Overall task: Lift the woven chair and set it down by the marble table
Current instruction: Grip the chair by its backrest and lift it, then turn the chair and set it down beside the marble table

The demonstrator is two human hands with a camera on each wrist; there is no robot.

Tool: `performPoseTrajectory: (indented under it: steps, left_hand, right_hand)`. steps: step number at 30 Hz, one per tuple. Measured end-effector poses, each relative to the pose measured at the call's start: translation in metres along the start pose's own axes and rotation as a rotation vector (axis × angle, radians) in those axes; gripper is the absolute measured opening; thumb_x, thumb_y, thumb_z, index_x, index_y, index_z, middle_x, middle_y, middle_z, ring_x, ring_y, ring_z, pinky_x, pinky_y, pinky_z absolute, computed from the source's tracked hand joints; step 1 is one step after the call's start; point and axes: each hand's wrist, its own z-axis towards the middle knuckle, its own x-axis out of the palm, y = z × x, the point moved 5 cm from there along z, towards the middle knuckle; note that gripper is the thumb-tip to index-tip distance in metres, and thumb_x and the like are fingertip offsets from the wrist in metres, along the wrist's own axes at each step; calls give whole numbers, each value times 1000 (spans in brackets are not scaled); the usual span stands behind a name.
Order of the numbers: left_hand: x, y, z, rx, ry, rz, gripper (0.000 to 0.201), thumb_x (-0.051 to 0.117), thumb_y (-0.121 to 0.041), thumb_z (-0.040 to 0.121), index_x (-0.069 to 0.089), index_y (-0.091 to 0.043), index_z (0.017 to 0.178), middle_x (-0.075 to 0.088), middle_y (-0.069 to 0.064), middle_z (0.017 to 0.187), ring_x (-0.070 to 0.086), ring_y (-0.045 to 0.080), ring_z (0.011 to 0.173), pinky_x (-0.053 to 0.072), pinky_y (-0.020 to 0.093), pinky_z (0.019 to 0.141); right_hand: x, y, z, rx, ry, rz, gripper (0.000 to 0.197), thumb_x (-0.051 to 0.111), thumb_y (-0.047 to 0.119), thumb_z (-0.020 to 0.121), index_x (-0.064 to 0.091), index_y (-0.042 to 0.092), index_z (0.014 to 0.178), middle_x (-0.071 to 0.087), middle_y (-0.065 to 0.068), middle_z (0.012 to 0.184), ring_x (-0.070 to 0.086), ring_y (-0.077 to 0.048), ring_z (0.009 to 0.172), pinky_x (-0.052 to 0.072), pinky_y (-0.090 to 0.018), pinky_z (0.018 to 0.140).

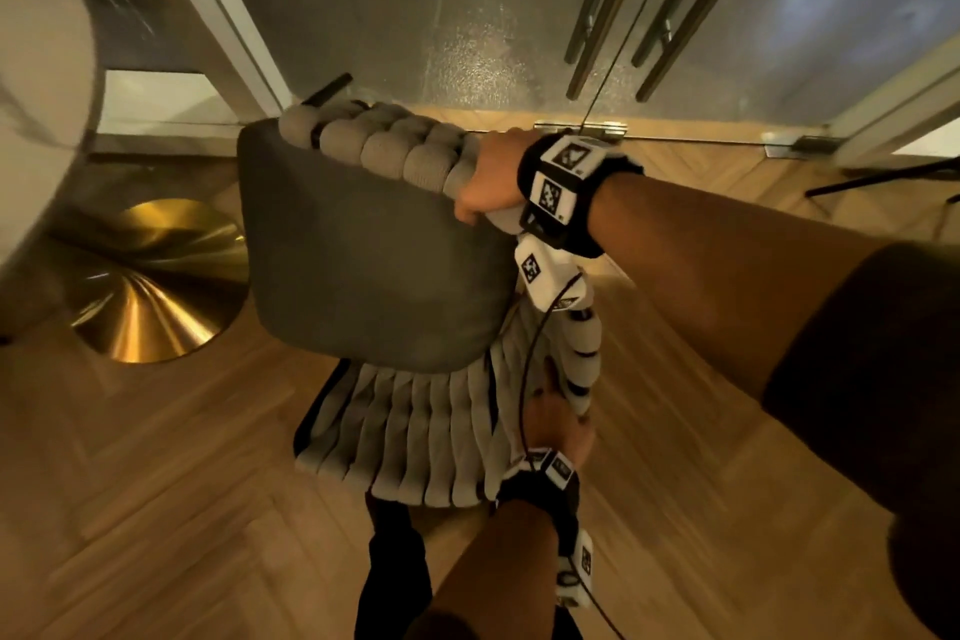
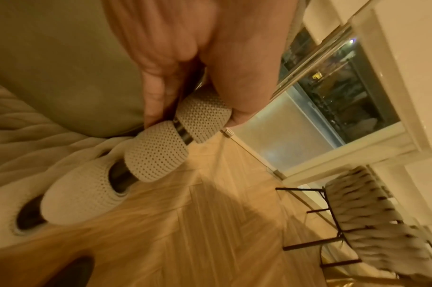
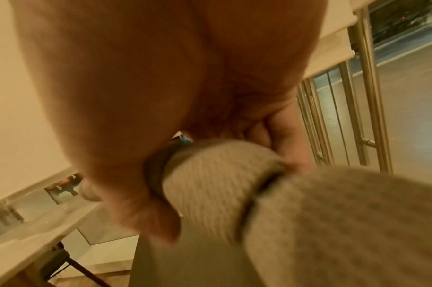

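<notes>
The woven chair (image 1: 415, 437) has thick grey knitted bands round a black frame and carries a grey cushion (image 1: 374, 265). It is tilted in front of me, in the middle of the head view. My right hand (image 1: 488, 182) grips the padded top rail at the chair's far right corner. Lower down, my left hand (image 1: 556, 426) grips the wrapped side rail. The left wrist view shows the fingers and thumb of the left hand (image 2: 185, 77) curled round the knitted rail (image 2: 202, 120). In the right wrist view, the right hand (image 3: 161, 97) wraps round the rail (image 3: 210, 174). The marble table (image 1: 41, 94) is at the far left.
The table's round gold base (image 1: 150, 286) sits on the herringbone wood floor just left of the chair. Glass doors with long metal handles (image 1: 613, 16) stand straight ahead. A second woven chair (image 2: 372, 213) stands by the window. My dark trouser leg (image 1: 395, 561) is under the chair.
</notes>
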Motion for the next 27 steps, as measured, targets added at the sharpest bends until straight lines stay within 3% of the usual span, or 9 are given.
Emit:
performPoseTrajectory:
  steps: [3, 5, 8, 13, 16, 19, 21, 24, 27]
  left_hand:
    - [-1, -12, 8, 0, 46, -4, 51, 56, -37, 96, 51, -7, 137, 66, 15, 126, 64, 34, 111, 51, 39, 85]
    - [-4, -19, 14, 14, 133, -43, 63, 55, -36, 99, 30, -12, 152, 54, 17, 142, 56, 37, 123, 47, 45, 99]
    - [-25, -38, 22, 121, 69, 121, 84, 59, -32, 99, 5, -11, 159, 32, 16, 160, 36, 36, 142, 30, 47, 114]
    - [-48, -33, 35, 275, 141, -1, 74, 65, -43, 93, 30, -18, 153, 54, 12, 146, 51, 34, 131, 44, 45, 104]
    - [-93, 51, 17, 93, -63, -484, 75, 71, -56, 83, 33, -38, 145, 57, -3, 142, 56, 20, 128, 47, 43, 101]
    - [-119, 216, -15, -597, -517, -578, 97, 59, -77, 74, 27, -25, 150, 42, 11, 153, 47, 36, 134, 41, 55, 107]
    - [-97, 298, -38, -982, -471, -730, 114, 62, -82, 72, 20, -18, 156, 28, 18, 161, 40, 46, 136, 40, 57, 105]
    - [-67, 295, -28, -826, -258, -1278, 63, 66, -49, 93, 42, -26, 147, 41, 7, 152, 50, 36, 126, 50, 49, 88]
    - [-65, 262, 11, -587, -224, -1400, 34, 64, -30, 99, 53, -26, 131, 60, 5, 129, 65, 20, 99, 60, 36, 66]
  right_hand:
    - [5, -30, -23, -8, -204, 296, 83, 74, 61, 65, 49, 23, 134, 63, -8, 127, 60, -30, 106, 50, -38, 88]
    - [32, -61, -41, 56, -296, 498, 105, 79, 61, 60, 28, 30, 147, 47, -6, 148, 49, -31, 129, 43, -45, 106]
    - [112, -116, -66, 275, -190, 785, 121, 88, 52, 55, 14, 34, 149, 37, -3, 155, 41, -30, 136, 40, -52, 109]
    - [165, -141, -64, 268, -20, 811, 42, 68, 37, 86, 61, 15, 120, 65, -3, 104, 61, -23, 97, 43, -32, 79]
    - [160, -144, -56, 270, -56, 801, 42, 60, 43, 86, 60, 19, 121, 67, -5, 109, 61, -26, 95, 46, -35, 81]
    - [154, -148, -54, 316, -91, 823, 53, 58, 59, 77, 61, 26, 119, 69, -6, 115, 64, -33, 104, 53, -47, 92]
    - [146, -148, -54, 363, -152, 851, 55, 58, 64, 78, 61, 28, 120, 68, -8, 119, 64, -35, 106, 51, -50, 96]
    - [145, -153, -52, 504, -252, 893, 72, 56, 79, 69, 60, 31, 122, 64, -9, 128, 59, -37, 114, 47, -50, 101]
    - [144, -155, -52, 589, -326, 1008, 89, 56, 89, 55, 63, 29, 122, 63, -8, 129, 58, -36, 116, 46, -50, 103]
